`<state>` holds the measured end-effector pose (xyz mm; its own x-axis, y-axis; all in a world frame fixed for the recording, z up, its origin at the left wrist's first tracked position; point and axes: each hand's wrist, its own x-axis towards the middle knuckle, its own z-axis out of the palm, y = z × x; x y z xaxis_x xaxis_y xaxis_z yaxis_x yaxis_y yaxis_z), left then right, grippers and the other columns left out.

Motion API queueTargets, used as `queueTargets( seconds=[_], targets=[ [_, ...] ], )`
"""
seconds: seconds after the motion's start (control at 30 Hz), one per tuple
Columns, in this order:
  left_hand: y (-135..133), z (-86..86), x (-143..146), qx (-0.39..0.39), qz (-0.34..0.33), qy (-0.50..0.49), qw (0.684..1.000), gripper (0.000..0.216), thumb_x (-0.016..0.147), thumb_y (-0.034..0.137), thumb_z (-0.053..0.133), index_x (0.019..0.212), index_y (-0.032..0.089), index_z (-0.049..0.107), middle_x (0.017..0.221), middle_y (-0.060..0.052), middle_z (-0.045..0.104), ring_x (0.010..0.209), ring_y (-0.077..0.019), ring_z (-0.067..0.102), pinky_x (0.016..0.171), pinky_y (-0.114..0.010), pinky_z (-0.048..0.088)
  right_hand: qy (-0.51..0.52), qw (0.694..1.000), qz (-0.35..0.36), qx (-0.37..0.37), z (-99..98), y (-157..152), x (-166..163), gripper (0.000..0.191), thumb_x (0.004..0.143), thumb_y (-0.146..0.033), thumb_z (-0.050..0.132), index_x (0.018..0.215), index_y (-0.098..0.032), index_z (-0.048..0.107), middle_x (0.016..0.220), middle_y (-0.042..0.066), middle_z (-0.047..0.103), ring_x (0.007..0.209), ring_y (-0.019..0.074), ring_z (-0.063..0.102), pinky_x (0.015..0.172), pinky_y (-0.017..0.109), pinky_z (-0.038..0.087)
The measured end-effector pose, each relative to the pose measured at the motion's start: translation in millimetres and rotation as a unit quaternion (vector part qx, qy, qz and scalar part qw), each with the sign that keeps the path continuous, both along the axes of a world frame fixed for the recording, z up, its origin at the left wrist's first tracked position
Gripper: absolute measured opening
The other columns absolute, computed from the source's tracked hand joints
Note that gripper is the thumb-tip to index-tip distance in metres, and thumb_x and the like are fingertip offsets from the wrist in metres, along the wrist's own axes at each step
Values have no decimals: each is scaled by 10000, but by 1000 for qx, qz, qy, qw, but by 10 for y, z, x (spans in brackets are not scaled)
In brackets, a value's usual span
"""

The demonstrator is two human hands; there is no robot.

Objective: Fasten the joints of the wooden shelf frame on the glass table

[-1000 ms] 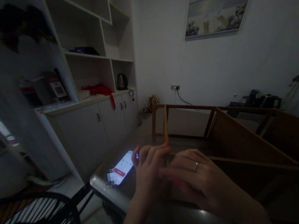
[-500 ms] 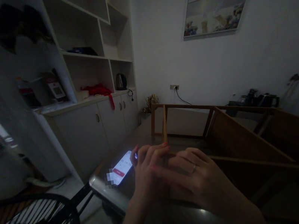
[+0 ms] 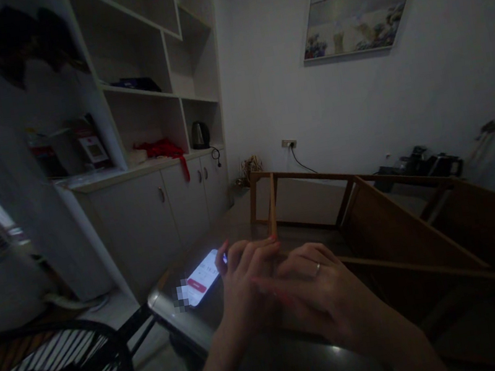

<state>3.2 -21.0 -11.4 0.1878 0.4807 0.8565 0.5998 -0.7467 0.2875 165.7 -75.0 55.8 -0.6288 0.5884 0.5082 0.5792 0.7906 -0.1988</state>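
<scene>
My left hand (image 3: 247, 276) is over the near part of the dark table (image 3: 311, 351), its fingers bent and drawn together. Close beside it on the right, my right hand (image 3: 332, 288), with a ring on one finger, has its fingers curled. One of its fingers reaches across to the left hand. Whatever lies between the fingers is hidden in the dim light. A lit phone (image 3: 203, 279) rests on the table just left of my left hand, partly covered by its fingers. Behind both hands lies a brown wooden frame with panels (image 3: 403, 220).
A black slatted chair (image 3: 119, 356) stands at the lower left. White cabinets (image 3: 135, 222) line the left wall, holding a kettle (image 3: 200, 135) and red cloth (image 3: 161, 149). Dark appliances (image 3: 442, 166) sit beyond the frame, and a wall socket (image 3: 288, 143) has a cord plugged in.
My right hand's fingers have shifted slightly, and its knuckles have turned a little. The left hand, phone and wooden frame look the same.
</scene>
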Motion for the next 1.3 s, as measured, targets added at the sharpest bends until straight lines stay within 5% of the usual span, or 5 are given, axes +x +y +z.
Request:
queueTargets(
  seconds=[0.4, 0.63, 0.83, 1.07, 1.3],
  targets=[
    [1, -7, -44, -10, -15, 16, 1000, 315, 949, 465, 406, 1135, 269, 569, 1121, -31, 699, 1034, -243, 505, 1051, -432, 192, 31, 998, -22, -49, -20, -18, -53, 285, 897, -219, 667, 1151, -347, 662, 902, -41, 648, 965, 159, 514, 917, 315, 361],
    [-3, -8, -27, -15, -13, -3, 1000, 324, 947, 475, 411, 1115, 265, 593, 1097, -27, 704, 1025, -241, 509, 1071, -424, 184, 57, 995, -57, 53, -127, -3, -146, 107, 925, -313, 617, 987, -274, 695, 899, 9, 602, 898, 175, 500, 802, 296, 431],
    [5, -8, -34, -17, -5, 8, 1000, 250, 975, 311, 382, 1125, 292, 581, 1123, 4, 708, 1045, -219, 514, 1066, -405, 179, 58, 981, -47, 177, -235, 33, -286, 213, 984, -263, 512, 834, -174, 634, 794, 16, 607, 798, 155, 517, 790, 282, 471],
    [-8, 15, -18, -25, 9, 7, 1000, 217, 931, 246, 474, 1108, 298, 587, 1106, 20, 718, 1052, -218, 512, 1070, -409, 186, 51, 975, -56, 208, -269, 53, -339, 138, 978, -201, 527, 1070, -168, 624, 790, 10, 638, 738, 157, 549, 724, 296, 466],
    [-23, 27, -14, -24, 1, -3, 1000, 258, 872, 245, 482, 1098, 285, 600, 1100, 5, 717, 1028, -235, 519, 1063, -439, 215, 51, 962, -84, 257, -280, 2, -362, 188, 994, -148, 457, 1108, -130, 606, 717, 10, 633, 672, 153, 554, 648, 285, 448]
  ],
)
